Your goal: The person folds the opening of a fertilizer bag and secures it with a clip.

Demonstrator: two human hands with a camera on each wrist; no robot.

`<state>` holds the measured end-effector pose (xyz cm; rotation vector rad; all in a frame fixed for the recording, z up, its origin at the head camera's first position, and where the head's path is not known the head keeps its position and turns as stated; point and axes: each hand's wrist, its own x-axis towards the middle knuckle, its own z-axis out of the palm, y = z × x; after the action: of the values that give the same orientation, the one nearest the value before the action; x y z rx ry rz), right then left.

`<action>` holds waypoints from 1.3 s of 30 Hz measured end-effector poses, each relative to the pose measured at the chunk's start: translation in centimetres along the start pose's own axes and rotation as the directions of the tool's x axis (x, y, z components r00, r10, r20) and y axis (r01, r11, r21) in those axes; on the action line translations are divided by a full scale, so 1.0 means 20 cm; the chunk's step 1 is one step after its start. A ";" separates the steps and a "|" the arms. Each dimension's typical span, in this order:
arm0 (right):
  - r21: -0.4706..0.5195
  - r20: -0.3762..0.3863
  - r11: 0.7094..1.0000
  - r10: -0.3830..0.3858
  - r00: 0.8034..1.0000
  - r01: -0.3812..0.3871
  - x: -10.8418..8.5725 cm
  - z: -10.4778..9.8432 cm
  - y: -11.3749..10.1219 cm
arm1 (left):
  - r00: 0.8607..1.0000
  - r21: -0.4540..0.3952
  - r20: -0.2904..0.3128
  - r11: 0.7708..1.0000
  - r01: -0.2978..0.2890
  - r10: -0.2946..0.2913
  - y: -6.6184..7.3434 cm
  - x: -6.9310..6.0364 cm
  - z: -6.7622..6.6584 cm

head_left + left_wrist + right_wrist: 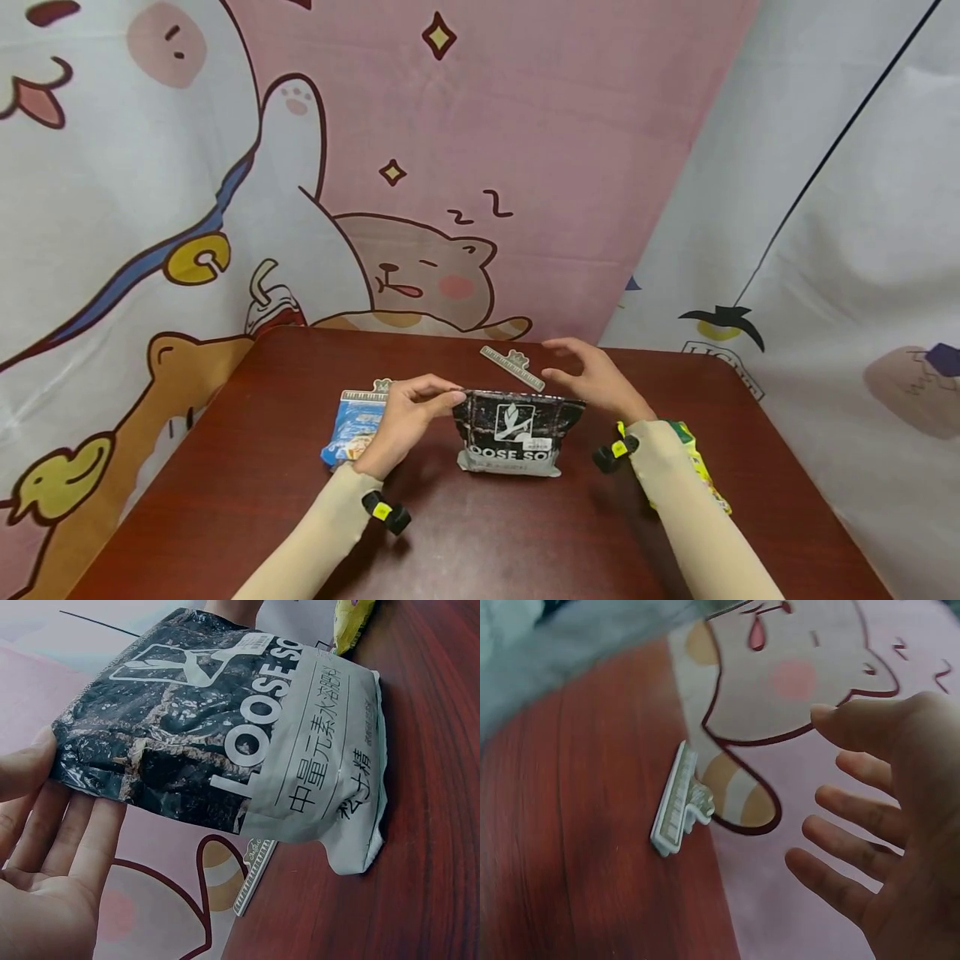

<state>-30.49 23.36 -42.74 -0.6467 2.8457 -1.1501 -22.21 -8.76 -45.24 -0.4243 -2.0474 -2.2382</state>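
A black and grey bag lettered "LOOSE SO" [517, 437] stands upright on the table, its top edge level across. My left hand [408, 417] pinches the bag's upper left corner between thumb and fingers; the left wrist view shows the thumb on the front and the fingers behind. Beyond the bag's upper right corner, my right hand [592, 379] is held with fingers spread and nothing in them. A long sealing clip [512, 368] with a piano-key pattern lies behind the bag, close to my right hand. The right wrist view shows this clip [676, 799] apart from the fingers.
A blue packet [351, 429] with a similar clip [367, 395] along its top lies left, partly behind my left hand. A yellow and green packet [701, 467] lies right, partly under my right forearm. The brown table [495, 550] ends at a cartoon-printed cloth [555, 167].
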 end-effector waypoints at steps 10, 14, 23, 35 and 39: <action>-0.181 0.108 0.981 -0.051 0.993 0.070 0.15 0.05 0.06 | 1.000 0.012 0.004 1.000 0.008 -0.008 0.00 -0.01 0.00; -0.261 0.167 0.961 -0.047 0.985 0.090 0.20 0.08 0.09 | 1.000 0.004 0.009 1.000 0.004 -0.004 0.00 0.00 0.00; -0.316 0.231 0.944 -0.019 0.973 0.094 0.31 0.17 0.14 | 1.000 -0.006 0.000 1.000 0.009 -0.009 0.01 -0.01 0.01; -0.386 0.260 0.917 0.007 0.966 0.097 0.44 0.26 0.18 | 1.000 0.009 0.013 1.000 0.013 -0.013 0.01 -0.01 -0.01; -0.418 0.274 0.905 0.045 0.961 0.077 0.46 0.28 0.20 | 1.000 0.002 0.022 1.000 0.004 -0.004 0.02 -0.01 0.00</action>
<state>-39.53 18.76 -48.15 -0.7732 2.8508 -0.3825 -21.89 -8.87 -44.93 -0.4474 -2.0632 -2.2433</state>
